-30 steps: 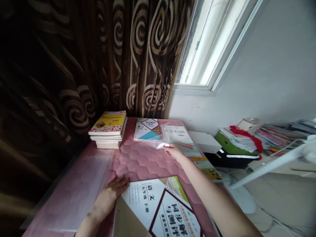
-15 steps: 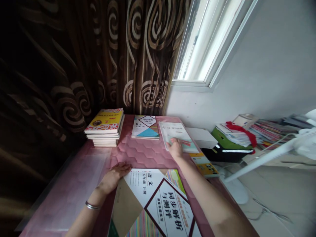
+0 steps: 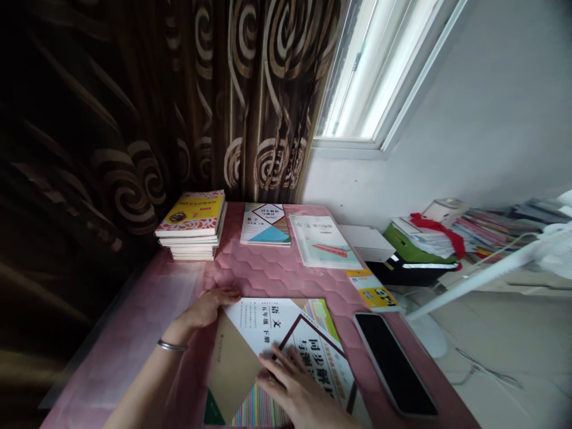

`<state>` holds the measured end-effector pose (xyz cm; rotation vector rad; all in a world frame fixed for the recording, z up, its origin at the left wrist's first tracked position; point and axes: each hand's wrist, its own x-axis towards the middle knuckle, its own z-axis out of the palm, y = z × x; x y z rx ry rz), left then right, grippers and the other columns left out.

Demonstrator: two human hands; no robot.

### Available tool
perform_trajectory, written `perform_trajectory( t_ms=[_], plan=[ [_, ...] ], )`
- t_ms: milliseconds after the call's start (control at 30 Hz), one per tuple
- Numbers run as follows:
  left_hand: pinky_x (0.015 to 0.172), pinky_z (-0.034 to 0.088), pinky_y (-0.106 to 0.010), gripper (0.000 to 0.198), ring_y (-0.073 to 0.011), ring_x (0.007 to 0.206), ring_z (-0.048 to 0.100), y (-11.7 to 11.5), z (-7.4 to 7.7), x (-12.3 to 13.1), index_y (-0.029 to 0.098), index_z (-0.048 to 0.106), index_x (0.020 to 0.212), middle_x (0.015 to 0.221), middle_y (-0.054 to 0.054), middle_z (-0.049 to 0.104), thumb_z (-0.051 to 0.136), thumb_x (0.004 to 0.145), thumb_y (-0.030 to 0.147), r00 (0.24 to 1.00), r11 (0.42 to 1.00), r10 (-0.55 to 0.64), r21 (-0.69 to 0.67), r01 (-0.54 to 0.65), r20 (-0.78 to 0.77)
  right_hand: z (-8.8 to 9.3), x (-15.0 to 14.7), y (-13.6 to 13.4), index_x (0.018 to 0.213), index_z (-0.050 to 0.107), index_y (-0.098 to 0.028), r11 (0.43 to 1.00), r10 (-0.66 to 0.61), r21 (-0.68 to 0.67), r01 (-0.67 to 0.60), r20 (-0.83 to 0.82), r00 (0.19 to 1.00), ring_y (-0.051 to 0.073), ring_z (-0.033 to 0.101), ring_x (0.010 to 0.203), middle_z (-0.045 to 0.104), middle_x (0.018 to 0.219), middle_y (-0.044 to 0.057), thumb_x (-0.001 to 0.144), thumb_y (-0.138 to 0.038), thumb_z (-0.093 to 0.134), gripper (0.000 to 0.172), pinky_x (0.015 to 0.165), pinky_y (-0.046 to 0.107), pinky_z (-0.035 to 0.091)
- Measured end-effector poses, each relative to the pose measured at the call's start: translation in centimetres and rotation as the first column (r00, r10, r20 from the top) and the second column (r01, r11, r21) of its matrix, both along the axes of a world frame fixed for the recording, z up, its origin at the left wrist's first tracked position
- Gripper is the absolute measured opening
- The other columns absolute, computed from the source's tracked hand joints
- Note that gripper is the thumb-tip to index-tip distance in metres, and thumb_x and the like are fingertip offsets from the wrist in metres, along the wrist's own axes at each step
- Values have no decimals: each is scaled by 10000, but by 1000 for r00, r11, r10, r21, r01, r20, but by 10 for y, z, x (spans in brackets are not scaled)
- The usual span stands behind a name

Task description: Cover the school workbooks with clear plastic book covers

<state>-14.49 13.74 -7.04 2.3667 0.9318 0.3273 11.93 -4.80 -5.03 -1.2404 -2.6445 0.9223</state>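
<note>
A large workbook (image 3: 241, 360) with a white, tan and striped cover lies flat in front of me on the pink padded table cover (image 3: 250, 271). My right hand (image 3: 297, 381) rests on its cover, fingers spread. At the workbook's far left corner is my left hand (image 3: 212, 307), fingers stretched out, with a silver bangle on the wrist. Left of it lies a sheet of clear plastic film (image 3: 129, 339). Farther back are a thinner math workbook (image 3: 266, 225) and a pale booklet with a red ruler pictured on it (image 3: 324, 241).
A stack of books (image 3: 192, 223) with a yellow one on top stands back left. On the right edge lie a black-screened phone (image 3: 395, 363) and a yellow-and-white packet (image 3: 373, 290). Beyond are a white box (image 3: 364, 241), a green bin (image 3: 402, 247) and a white lamp or fan stand (image 3: 473, 286).
My right hand has left the pale booklet and come back onto the large workbook. The phone, hidden by my forearm before, now shows. My left hand stays near the workbook's corner.
</note>
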Motion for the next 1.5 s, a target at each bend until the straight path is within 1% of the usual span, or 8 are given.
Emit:
perform_trajectory(
  t_ms=[300, 467, 633, 733, 933, 1100, 1300, 1500],
  plan=[
    [1079, 365, -412, 425, -187, 1122, 614, 2, -12, 6, 264, 754, 967, 1137, -20, 705, 442, 765, 57, 969, 989, 147, -14, -147, 198, 11, 5, 3, 1366, 494, -293, 996, -35, -82, 30, -64, 997, 341, 173, 1428, 395, 1490, 77, 821, -466, 617, 585, 1145, 596, 66],
    [1082, 345, -433, 331, -200, 1121, 610, 0, -22, 5, 280, 754, 968, 1114, -36, 715, 489, 834, 134, 940, 986, 166, -22, -167, 299, 13, 2, 4, 1186, 653, -320, 992, -78, -105, 71, -65, 995, 316, 214, 1421, 501, 1417, 13, 802, -435, 652, 401, 1155, 549, 102],
    [1092, 328, -437, 377, -196, 1156, 585, 0, -22, 4, 297, 750, 986, 1140, -16, 705, 450, 836, 125, 955, 984, 170, -1, -175, 243, 16, -6, 0, 887, 742, -260, 990, -140, -32, 138, -71, 988, 182, 659, 973, 740, 964, 14, 886, -244, 507, 236, 922, 285, 439],
    [1097, 324, -437, 391, -200, 1165, 578, -1, -18, 5, 296, 755, 973, 1140, -5, 705, 431, 832, 129, 960, 980, 198, -17, -199, 200, 35, -6, 10, 831, 716, -248, 933, -346, 103, 346, -14, 938, 173, 673, 743, 731, 805, 21, 897, -227, 438, 286, 663, 250, 452],
    [1058, 380, -375, 304, -218, 1132, 587, -9, -1, 9, 257, 764, 929, 1096, -26, 721, 510, 783, 176, 954, 970, 240, -71, -231, 181, 69, 8, 68, 808, 704, -251, 755, -591, 289, 589, -91, 802, 181, 646, 692, 725, 766, 20, 898, -312, 458, 270, 627, 266, 402],
    [1041, 394, -370, 283, -224, 1088, 602, -11, 6, 10, 230, 766, 851, 1033, -35, 732, 492, 787, 201, 944, 965, 259, -104, -243, 203, 53, 13, 97, 763, 700, -255, 746, -605, 311, 589, -54, 794, 163, 613, 644, 699, 674, -7, 883, -343, 514, 239, 637, 256, 380],
    [972, 450, -335, 311, -222, 1048, 621, -10, 4, 9, 197, 757, 836, 1038, -53, 725, 452, 780, 182, 933, 959, 276, -124, -253, 229, 48, 5, 109, 892, 658, -208, 684, -637, 498, 532, 54, 769, 201, 640, 795, 705, 902, 69, 953, -273, 404, 270, 668, 274, 388],
    [962, 460, -316, 340, -212, 1071, 622, -1, 1, 11, 154, 682, 1027, 1099, -65, 706, 414, 821, 185, 818, 855, 510, -257, -450, 265, 34, 2, 157, 923, 647, -196, 679, -609, 526, 512, 14, 793, 221, 614, 891, 676, 958, 88, 952, -241, 404, 249, 779, 305, 401]
  ],
)
